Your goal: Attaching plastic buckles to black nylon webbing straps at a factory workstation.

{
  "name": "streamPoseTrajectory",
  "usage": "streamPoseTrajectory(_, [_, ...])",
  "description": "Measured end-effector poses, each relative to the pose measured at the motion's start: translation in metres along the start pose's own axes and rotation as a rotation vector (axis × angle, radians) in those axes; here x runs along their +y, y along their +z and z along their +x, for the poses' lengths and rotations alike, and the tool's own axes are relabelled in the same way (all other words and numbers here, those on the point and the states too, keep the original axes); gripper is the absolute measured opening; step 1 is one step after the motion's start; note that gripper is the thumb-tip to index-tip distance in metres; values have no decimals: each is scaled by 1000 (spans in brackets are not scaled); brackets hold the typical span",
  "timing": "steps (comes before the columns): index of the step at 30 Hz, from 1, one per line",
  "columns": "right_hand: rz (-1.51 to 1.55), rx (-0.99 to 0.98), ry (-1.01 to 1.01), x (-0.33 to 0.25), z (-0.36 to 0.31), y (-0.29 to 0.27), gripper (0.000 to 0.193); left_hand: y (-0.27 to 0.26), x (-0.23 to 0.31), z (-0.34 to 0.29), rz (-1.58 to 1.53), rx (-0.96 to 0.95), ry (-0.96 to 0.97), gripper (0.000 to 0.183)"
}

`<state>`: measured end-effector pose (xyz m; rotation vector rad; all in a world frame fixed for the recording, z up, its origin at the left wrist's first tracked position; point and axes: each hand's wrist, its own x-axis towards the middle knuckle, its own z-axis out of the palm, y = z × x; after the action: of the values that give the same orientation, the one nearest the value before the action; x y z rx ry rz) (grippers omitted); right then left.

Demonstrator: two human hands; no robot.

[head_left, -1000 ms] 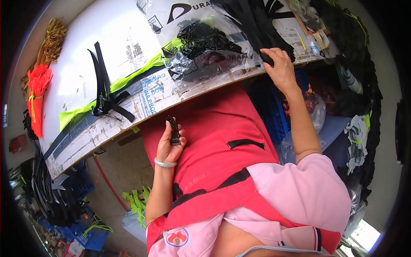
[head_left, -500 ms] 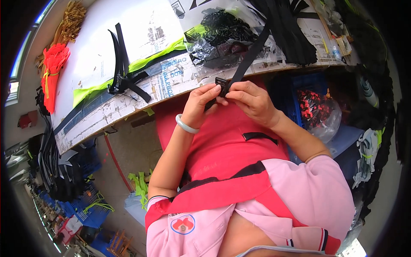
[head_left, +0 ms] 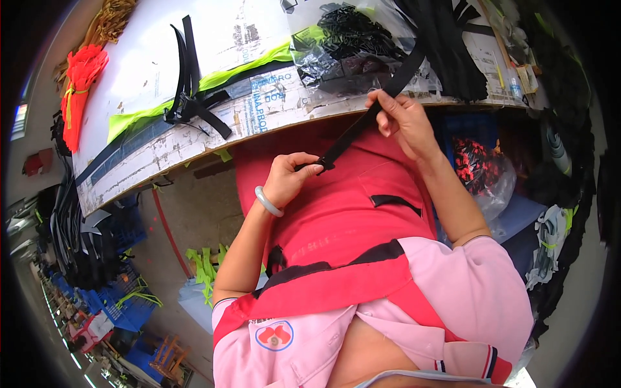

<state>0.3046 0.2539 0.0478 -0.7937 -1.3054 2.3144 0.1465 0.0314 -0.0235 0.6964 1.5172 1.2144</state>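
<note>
A black webbing strap [head_left: 350, 134] runs slantwise across my red apron [head_left: 349, 187] and up over the table edge. At its lower end, my left hand [head_left: 290, 180] pinches a small black buckle, mostly hidden by the fingers. Farther up and to the right, my right hand [head_left: 409, 124] is closed on the same strap between thumb and fingers. The stretch between my hands looks straight. Beyond my right hand the strap reaches toward a pile of black straps [head_left: 440, 48] on the table.
On the white worktable [head_left: 145, 97] lie a clear bag of black plastic parts [head_left: 352, 42], a buckled black strap [head_left: 189, 103] and a neon-yellow strip [head_left: 242, 67]. Red-orange strips [head_left: 81, 90] hang at the left edge. Under the table, right, sits a bag of red-and-black pieces [head_left: 479, 168].
My hands have moved apart along the strap: the left down and leftward with the buckle end, the right up and rightward. The strap between them is now stretched out.
</note>
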Motion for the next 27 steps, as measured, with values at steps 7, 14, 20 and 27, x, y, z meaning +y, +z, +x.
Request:
streamPoseTrajectory(7, [-190, 23, -251, -88, 16, -33, 26, -37, 6, -16, 390, 449, 299, 17])
streamPoseTrajectory(14, [-390, -329, 283, 26, -8, 64, 20, 1, 39, 4, -412, 392, 184, 27])
streamPoseTrajectory(20, [-244, -229, 248, 46, 1, 69, 21, 8, 39, 1, -347, 446, 214, 23])
streamPoseTrajectory(27, [-69, -193, 183, 63, -7, 78, 27, 17, 24, 7, -269, 545, 354, 22])
